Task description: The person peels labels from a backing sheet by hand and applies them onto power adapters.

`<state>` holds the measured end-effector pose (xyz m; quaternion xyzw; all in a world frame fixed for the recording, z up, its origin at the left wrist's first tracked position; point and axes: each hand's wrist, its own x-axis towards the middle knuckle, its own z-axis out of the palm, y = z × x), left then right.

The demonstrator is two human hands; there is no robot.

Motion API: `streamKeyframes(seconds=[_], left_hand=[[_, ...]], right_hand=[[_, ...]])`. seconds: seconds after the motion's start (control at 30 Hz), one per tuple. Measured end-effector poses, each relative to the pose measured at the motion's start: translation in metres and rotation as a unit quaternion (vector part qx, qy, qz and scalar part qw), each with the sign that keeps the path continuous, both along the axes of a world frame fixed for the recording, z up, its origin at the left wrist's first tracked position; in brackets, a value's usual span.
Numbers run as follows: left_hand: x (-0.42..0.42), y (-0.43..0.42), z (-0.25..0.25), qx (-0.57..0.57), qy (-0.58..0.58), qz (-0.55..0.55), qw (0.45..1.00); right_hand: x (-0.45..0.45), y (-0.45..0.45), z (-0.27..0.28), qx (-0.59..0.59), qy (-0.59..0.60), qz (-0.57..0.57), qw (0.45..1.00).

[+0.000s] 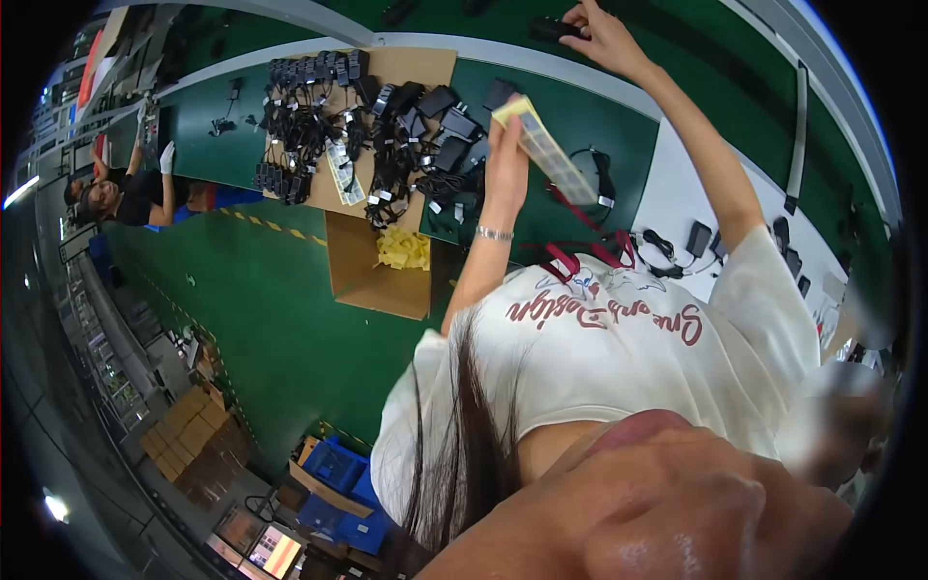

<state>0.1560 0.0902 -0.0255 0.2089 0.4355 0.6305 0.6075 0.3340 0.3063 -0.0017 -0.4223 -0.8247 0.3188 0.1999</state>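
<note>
My left hand [507, 169], with a metal bracelet at the wrist, grips a yellow-edged sheet of labels [553, 153] by its near-left end. The sheet slants across the green table. At the far edge of the table, my right hand [607, 41] is closed on a black power adapter [555, 30], with fingers and thumb on its end. Just left of the sheet lies another dark adapter [499, 93]. A black coiled cable [605, 174] rests to the right of the sheet.
Rows of adapters with bundled cables [309, 121] cover cardboard at the left, with another label sheet [345, 172] among them. Below stands an open carton [377, 280] holding yellow scraps [403, 248]. More adapters [698, 238] lie on a white surface. A co-worker [135, 198] is at far left.
</note>
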Motion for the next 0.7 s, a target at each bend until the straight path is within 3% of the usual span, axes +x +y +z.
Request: streamKeyframes(seconds=[0.17,0.27,0.33,0.37,0.4,0.5,0.7], left_hand=[[0.031,0.017,0.035,0.159,-0.146,-0.022,0.976],[0.041,0.008,0.071,0.202,-0.228,-0.041,0.952],[0.044,-0.015,0.098,0.189,-0.322,-0.040,0.927],[0.044,-0.015,0.107,0.186,-0.324,-0.044,0.927],[0.040,-0.020,0.112,0.187,-0.320,-0.073,0.926],[0.037,-0.036,0.120,0.181,-0.312,-0.130,0.924],[0.054,-0.066,0.112,0.101,-0.282,-0.133,0.945]], right_hand=[[-0.003,-0.133,0.101,-0.048,0.171,-0.055,0.983],[-0.004,-0.179,0.115,-0.110,0.134,-0.135,0.976],[-0.002,-0.205,0.123,-0.126,0.312,-0.160,0.928],[0.002,-0.211,0.126,-0.131,0.396,-0.172,0.892],[0.009,-0.218,0.127,-0.134,0.394,-0.177,0.892],[0.037,-0.236,0.139,-0.326,0.436,-0.090,0.834],[0.039,-0.268,0.137,-0.321,0.390,-0.133,0.853]])
